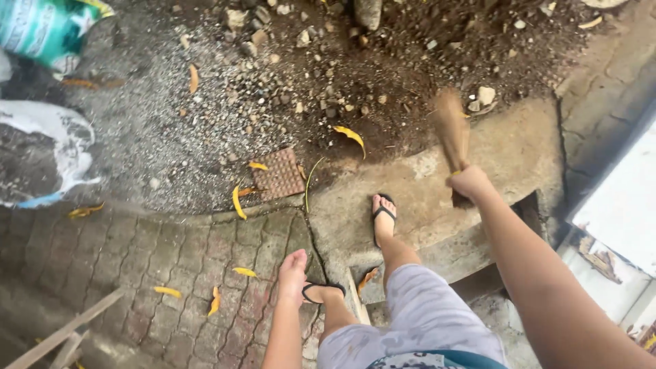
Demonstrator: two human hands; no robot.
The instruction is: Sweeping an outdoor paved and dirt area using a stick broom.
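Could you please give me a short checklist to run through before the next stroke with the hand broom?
1. Grip: the right hand is closed around the broom. Ok.
2. Bristles: blurred in the picture, so whether they touch the ground cannot be told.
3. Left hand: empty, hanging beside the left leg, away from the broom. Ok.
4. Footing: the front foot in a black sandal stands on the cracked concrete slab, close to a gap at its edge. Not ok.
5. Ground ahead: loose soil, stones and a yellow leaf lie by the broom. Not ok.
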